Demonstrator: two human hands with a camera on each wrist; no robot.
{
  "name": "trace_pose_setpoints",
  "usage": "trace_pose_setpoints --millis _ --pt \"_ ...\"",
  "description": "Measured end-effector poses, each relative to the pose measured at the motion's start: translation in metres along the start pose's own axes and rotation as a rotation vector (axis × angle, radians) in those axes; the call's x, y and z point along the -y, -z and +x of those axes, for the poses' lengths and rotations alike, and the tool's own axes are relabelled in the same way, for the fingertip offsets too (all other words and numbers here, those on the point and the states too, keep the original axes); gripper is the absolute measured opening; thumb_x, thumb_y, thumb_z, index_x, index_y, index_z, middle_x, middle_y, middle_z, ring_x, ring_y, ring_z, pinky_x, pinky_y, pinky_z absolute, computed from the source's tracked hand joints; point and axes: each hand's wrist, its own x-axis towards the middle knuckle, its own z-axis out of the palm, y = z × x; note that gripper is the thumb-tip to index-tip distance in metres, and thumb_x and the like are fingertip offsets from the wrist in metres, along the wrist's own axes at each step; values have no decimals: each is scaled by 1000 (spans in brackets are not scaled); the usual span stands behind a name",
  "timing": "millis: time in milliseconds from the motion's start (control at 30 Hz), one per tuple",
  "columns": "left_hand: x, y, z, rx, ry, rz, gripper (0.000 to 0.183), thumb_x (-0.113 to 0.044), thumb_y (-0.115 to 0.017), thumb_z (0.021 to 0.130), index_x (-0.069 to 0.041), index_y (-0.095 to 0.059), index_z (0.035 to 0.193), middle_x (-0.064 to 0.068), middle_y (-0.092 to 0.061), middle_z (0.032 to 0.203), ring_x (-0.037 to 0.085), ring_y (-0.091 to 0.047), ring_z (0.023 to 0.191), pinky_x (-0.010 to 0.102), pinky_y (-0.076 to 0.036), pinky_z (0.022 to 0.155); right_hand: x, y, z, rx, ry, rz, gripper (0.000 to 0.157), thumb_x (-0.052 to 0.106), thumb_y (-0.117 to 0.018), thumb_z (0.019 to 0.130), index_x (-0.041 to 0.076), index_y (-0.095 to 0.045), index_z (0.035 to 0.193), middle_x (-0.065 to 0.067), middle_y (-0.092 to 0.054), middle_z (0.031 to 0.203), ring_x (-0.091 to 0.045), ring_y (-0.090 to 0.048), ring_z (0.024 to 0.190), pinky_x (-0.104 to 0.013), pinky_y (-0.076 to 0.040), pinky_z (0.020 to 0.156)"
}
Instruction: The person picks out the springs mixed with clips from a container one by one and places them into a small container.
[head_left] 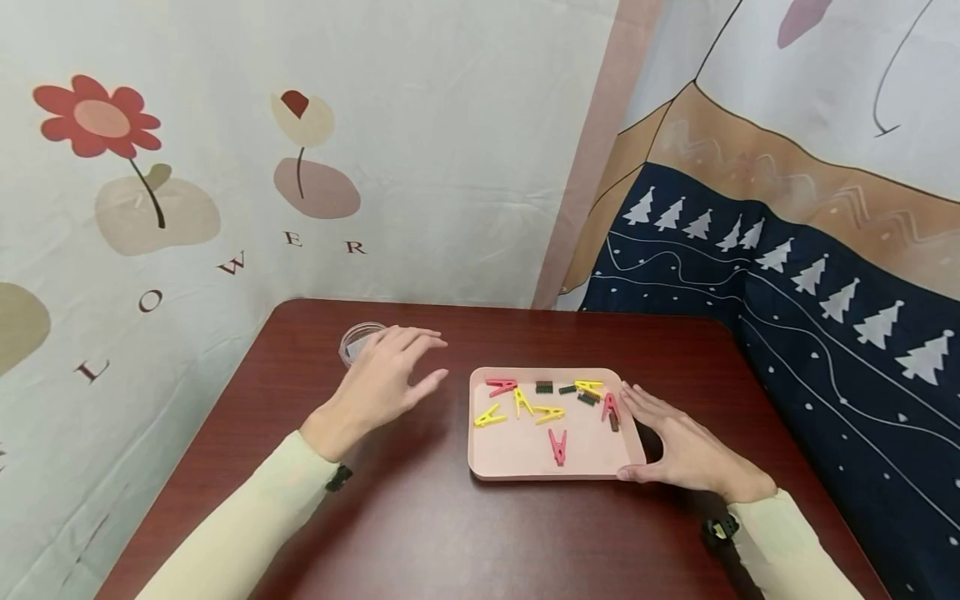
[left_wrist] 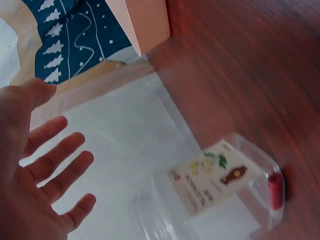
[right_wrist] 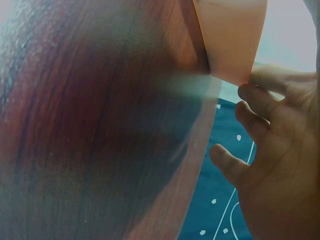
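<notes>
On the table lies a pink tray (head_left: 517,462) holding several yellow clothespins (head_left: 491,416), pink clothespins (head_left: 557,447) and several small dark ridged pieces (head_left: 543,387). My right hand (head_left: 693,454) is spread along the tray's right side, thumb at the near corner and fingertips touching the wall farther back. In the head view my left hand (head_left: 378,383) hovers left of the tray, its fingers loosely extended and holding nothing. A clear plastic jar (left_wrist: 160,220) with a printed label (left_wrist: 215,175) is beside it, partly hidden in the head view. Something red (left_wrist: 275,191) shows at one end of the jar.
The dark red wooden table (head_left: 480,533) runs back to a pale printed curtain (head_left: 450,167). A navy cloth with white trees (head_left: 810,275) hangs along the right side.
</notes>
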Motion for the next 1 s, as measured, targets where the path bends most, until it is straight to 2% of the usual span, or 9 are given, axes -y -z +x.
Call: trace_pose_setpoints --millis 133,367,633,900,1000 --pt "-9 -8 10 74 -47 -16 43 -36 -86 105 -17 -78 143 6 -80 146 32 -75 135 61 -53 123 0 0 -1 -5 -2 -1 127 77 -91 86 8 -41 181 -17 -37 190 -51 -38 174 -80 -41 131" --pt "-23 -25 24 157 -125 -31 41 -33 -86 106 -17 -79 143 5 -80 147 32 -74 139 60 -56 121 1 1 -1 -1 -11 -1 128 78 -92 85 8 -41 180 -18 -38 190 -52 -39 174 -81 -43 129" --pt "-33 -41 38 283 -171 -7 42 -34 -85 106 -20 -78 145 2 -77 150 29 -71 142 56 -55 124 0 -2 1 7 -18 -12 127 79 -91 85 9 -43 180 -19 -39 189 -51 -41 173 -81 -43 130" --pt "-43 -53 52 329 -234 -12 40 -37 -84 108 -20 -78 144 1 -78 146 27 -73 139 55 -55 123 4 2 -1 11 28 -101 123 81 -84 90 8 -42 180 -18 -39 189 -49 -42 173 -79 -42 132" --pt "-47 -57 59 340 -262 0 38 -37 -82 110 -20 -78 143 1 -78 145 27 -73 138 54 -55 123 6 3 -3 11 27 -135 122 82 -81 92 10 -39 182 -16 -37 190 -47 -41 175 -79 -37 135"
